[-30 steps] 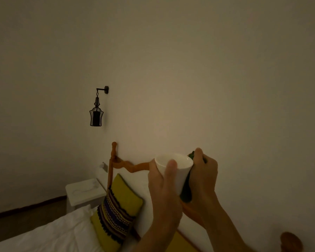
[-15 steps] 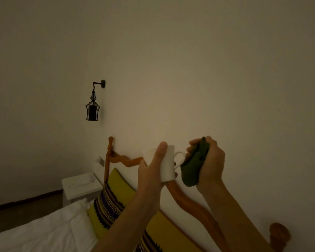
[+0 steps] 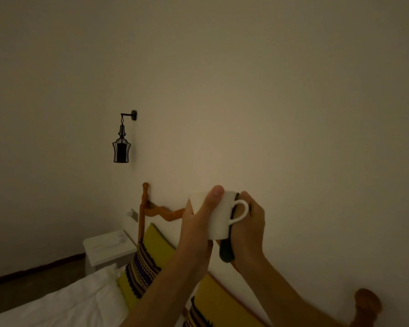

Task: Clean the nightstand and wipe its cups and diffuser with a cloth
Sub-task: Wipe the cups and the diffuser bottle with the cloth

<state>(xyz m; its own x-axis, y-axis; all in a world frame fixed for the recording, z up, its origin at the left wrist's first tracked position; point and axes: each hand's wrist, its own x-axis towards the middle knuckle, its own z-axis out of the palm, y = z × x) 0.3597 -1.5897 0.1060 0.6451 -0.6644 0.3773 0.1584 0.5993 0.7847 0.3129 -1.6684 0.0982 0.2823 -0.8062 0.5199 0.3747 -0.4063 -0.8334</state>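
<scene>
I hold a white cup (image 3: pixel 220 218) in the air above the bed, its handle turned to the right. My left hand (image 3: pixel 196 223) grips its body, thumb across the front. My right hand (image 3: pixel 248 230) presses a dark green cloth (image 3: pixel 226 251) against the cup's handle side; most of the cloth is hidden behind the cup and fingers. A white nightstand (image 3: pixel 106 246) stands far off at the left beyond the bed. No diffuser shows.
An orange wooden headboard (image 3: pixel 161 212) runs along the wall under my hands, with a post knob (image 3: pixel 367 300) at lower right. Yellow patterned pillows (image 3: pixel 147 263) and white bedding (image 3: pixel 64 303) lie below. A black lantern lamp (image 3: pixel 121 147) hangs on the wall.
My right hand, held apart from the cup half a second ago, has come back against the cup's handle side with the cloth. The cup has turned so its handle faces right.
</scene>
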